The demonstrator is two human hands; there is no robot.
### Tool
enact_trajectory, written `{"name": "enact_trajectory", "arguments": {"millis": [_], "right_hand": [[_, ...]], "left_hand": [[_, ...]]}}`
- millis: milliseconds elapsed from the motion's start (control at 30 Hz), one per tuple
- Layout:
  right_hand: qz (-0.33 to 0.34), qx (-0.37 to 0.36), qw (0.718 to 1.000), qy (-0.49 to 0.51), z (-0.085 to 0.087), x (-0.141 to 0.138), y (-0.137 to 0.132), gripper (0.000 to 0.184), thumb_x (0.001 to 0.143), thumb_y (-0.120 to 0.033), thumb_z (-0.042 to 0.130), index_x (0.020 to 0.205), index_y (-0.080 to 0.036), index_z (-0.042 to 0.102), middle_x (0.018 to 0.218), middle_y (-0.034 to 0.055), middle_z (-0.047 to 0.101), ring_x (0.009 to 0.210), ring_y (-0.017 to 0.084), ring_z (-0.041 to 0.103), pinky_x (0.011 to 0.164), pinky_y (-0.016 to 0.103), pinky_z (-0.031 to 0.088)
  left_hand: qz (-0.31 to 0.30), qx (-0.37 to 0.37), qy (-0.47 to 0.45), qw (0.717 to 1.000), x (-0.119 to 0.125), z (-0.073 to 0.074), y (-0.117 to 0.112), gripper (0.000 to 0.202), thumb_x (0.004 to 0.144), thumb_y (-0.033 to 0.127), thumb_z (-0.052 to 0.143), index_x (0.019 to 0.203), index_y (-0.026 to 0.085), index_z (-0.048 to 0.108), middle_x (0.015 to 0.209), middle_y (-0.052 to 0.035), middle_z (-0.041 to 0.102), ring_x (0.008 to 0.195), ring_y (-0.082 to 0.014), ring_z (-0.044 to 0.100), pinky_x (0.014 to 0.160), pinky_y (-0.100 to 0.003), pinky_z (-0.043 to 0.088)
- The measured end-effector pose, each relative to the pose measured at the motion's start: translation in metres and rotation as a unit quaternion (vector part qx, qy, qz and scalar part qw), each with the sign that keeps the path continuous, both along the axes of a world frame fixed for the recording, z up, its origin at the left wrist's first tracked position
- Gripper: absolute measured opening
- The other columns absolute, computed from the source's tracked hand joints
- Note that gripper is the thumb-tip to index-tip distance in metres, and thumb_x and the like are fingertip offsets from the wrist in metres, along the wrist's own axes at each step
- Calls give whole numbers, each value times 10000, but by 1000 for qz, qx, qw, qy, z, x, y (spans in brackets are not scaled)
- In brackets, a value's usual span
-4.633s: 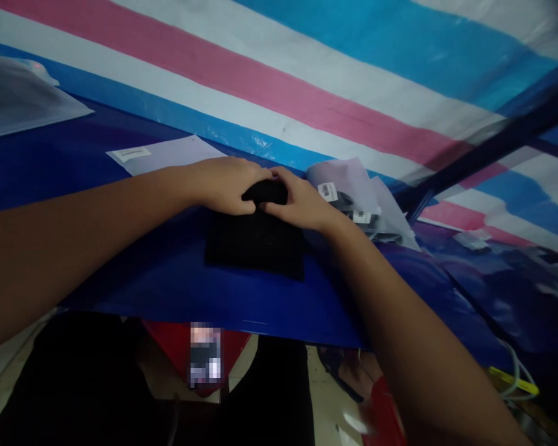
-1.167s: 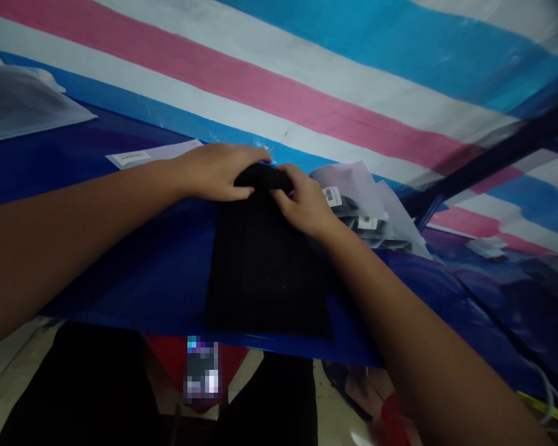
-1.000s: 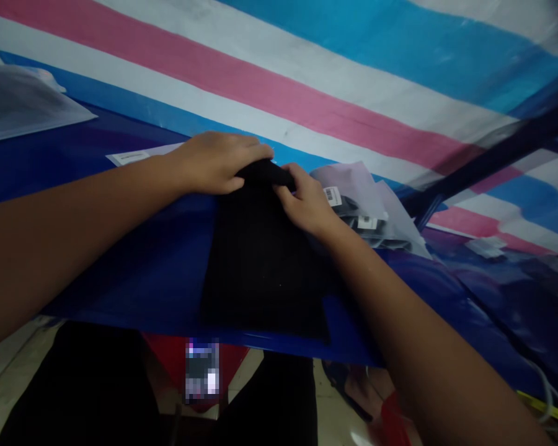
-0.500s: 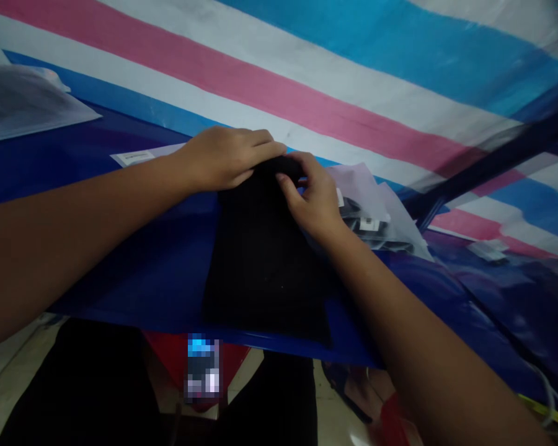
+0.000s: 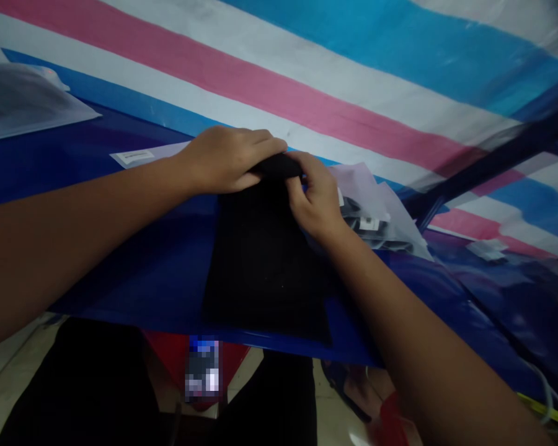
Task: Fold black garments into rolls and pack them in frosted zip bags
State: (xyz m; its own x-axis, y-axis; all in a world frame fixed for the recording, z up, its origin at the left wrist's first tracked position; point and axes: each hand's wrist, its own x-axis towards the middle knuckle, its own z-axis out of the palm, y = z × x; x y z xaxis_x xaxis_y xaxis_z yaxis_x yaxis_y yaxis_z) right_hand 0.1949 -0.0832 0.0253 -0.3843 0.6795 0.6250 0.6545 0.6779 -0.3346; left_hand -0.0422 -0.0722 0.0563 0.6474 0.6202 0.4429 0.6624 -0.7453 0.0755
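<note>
- The black cloth [image 5: 267, 260], as far as the dim light lets one judge its material, lies at the centre of the frame, its far end rolled up and its flat part reaching down near the table's front edge.
- The left hand [image 5: 232, 160], just above centre, is curled closed over the left end of the roll, fingers on top and thumb below.
- The right hand [image 5: 317, 195], right of centre, grips the roll's right end between bent fingers and thumb.
- Both rest over a glossy blue table [image 5: 144, 266].
- Clear bags [image 5: 402, 217] with barcode labels lie just right of the right hand.
- A labelled pale sheet [image 5: 155, 152] lies partly behind the left forearm.
- A translucent bag [image 5: 28, 105] sits at upper left.
</note>
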Motion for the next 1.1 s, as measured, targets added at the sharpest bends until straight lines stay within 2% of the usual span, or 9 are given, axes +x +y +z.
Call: {"name": "enact_trajectory", "arguments": {"millis": [133,233,367,467,633,733,900,1000,1100], "right_hand": [[1,-11,1000,-3,1,-3,-3,440,1059,-468,445,1429,-292,607,1433,122,671,1371,394,594,1163,657,497],[1,-4,1000,11,3,-5,-6,423,1042,-445,475,1412,-288,607,1426,121,678,1334,366,625,1149,619,528],[4,43,999,19,3,-5,-4,321,1023,-359,503,1287,-265,659,1325,119,729,1242,339,672,1101,594,564],[20,81,996,31,-3,-1,4,276,999,-285,512,1218,-245,676,1239,107,762,1166,315,707,1054,564,590],[-15,-7,999,27,-22,9,22,378,935,-292,627,1310,-239,639,1230,112,768,1080,333,738,919,545,649],[-8,-61,998,17,-28,13,27,419,921,-292,659,1331,-211,635,1256,140,758,1131,366,736,995,602,622],[14,-121,992,45,-30,13,29,407,912,-348,692,1298,-225,648,1266,123,756,1169,360,731,1047,596,597],[15,-129,989,71,-28,8,25,425,906,-424,730,1276,-227,663,1259,109,766,1151,349,733,1021,578,611],[45,-166,979,112,-23,2,18,427,920,-527,741,1214,-221,693,1217,97,785,1121,334,746,998,550,627]], "left_hand": [[-2,7,0,1000,-1,0,-1,712,895,310,583,1600,334,492,1593,-37,603,1451,-349,555,1104,-446,490],[-2,-1,-14,1000,0,2,-4,695,902,312,567,1595,313,513,1581,-42,617,1445,-356,563,1120,-451,482],[-20,-5,-32,999,0,2,-5,669,918,322,559,1585,281,548,1572,-72,627,1447,-382,568,1147,-473,472],[-18,15,-41,999,-2,1,-1,657,899,287,566,1556,303,589,1548,-49,650,1419,-374,594,1140,-470,488],[17,8,-48,999,-7,-3,9,636,891,230,542,1516,295,639,1505,-28,688,1364,-352,643,1129,-448,507],[23,3,-78,997,-9,-6,14,601,908,207,518,1488,265,665,1495,-44,700,1352,-349,653,1119,-458,515],[31,-21,-147,988,-10,-14,22,553,860,165,550,1382,211,728,1349,-79,775,1245,-329,705,1054,-439,540],[48,-37,-224,973,-8,-15,25,381,916,233,556,1223,216,782,1185,-58,811,1101,-279,731,975,-404,543],[43,-49,-264,962,-6,-13,26,306,954,315,570,1115,180,793,1096,-77,809,1004,-255,716,913,-410,530]]}}
